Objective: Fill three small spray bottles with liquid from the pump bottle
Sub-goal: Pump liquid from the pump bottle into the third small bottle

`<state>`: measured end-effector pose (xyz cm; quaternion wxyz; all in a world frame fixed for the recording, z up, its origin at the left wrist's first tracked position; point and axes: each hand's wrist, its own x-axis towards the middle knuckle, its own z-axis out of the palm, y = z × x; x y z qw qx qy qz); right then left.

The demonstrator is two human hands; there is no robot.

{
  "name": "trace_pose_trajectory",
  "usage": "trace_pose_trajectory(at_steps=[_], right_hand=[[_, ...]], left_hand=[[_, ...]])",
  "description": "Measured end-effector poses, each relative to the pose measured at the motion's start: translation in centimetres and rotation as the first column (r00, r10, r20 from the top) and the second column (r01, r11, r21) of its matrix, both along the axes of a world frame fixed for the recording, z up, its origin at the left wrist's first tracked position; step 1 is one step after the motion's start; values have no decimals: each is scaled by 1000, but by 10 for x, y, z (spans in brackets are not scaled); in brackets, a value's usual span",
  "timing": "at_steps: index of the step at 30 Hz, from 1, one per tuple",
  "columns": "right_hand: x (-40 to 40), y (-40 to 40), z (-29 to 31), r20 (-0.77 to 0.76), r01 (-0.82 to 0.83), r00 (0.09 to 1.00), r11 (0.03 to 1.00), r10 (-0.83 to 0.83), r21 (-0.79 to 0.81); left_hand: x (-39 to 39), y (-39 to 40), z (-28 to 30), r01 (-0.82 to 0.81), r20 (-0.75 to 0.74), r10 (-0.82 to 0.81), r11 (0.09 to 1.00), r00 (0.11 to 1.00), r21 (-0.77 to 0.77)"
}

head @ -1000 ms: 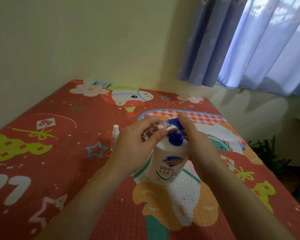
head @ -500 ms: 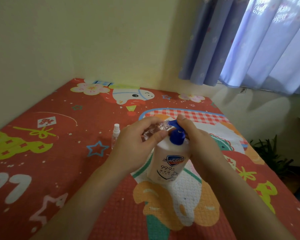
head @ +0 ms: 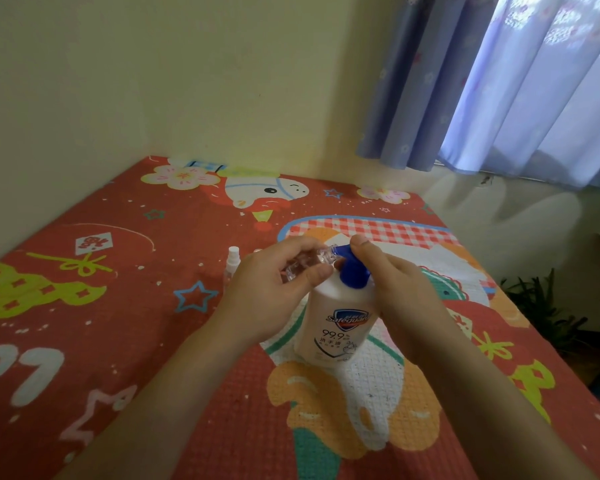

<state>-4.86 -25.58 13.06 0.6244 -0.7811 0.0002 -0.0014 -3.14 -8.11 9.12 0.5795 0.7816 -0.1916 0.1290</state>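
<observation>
Mat (head: 84, 341) in loud red, printed with stars and cartoon figures, covers the surface from the left wall across to the window side. On it, left of the hands, a capped spray bottle (head: 232, 259) stands upright, just behind the left hand (head: 271, 292) — whether it is already filled cannot be told, and no third one is in sight.

That left hand curls its fingers and thumb round a small clear bottle (head: 305, 263), holding it tipped with its open mouth up against the blue nozzle (head: 340, 253), presumably so whatever comes out lands inside and not on the mat. How much is in it is hard to see.

Middle of the view, the white pump bottle (head: 336, 327) stands upright on the mat, label toward the camera.

The right hand (head: 406, 296) wraps the bottle's far side, thumb on top of the pump head (head: 355, 271) — a grip that steadies the base while pressing down. Filling looks to be in progress.

Far right, a blue curtain (head: 499, 81) hangs over the window, with a plant (head: 541, 306) below.
</observation>
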Motion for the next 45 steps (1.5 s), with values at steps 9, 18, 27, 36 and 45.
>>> trace_pose_trajectory(at_steps=[9,18,27,36,45], right_hand=[[7,-1,6,-98,-47,994,998,43,-43],[10,-4,2,-113,-37,993,999,34,-26],[9,-6,0,-100,-43,994,998,47,40],[9,-6,-2,-53,-43,998,998,46,46],[7,-4,-1,-41,-21,999,1000,22,15]], left_hand=[[-5,-4,7,-33,39,33,999,999,-16],[-6,-5,8,-40,42,39,999,998,11],[-4,-5,6,-4,36,4,1000,999,-6],[-3,-4,5,-12,32,11,1000,999,20],[-3,-3,3,-33,29,32,999,999,29]])
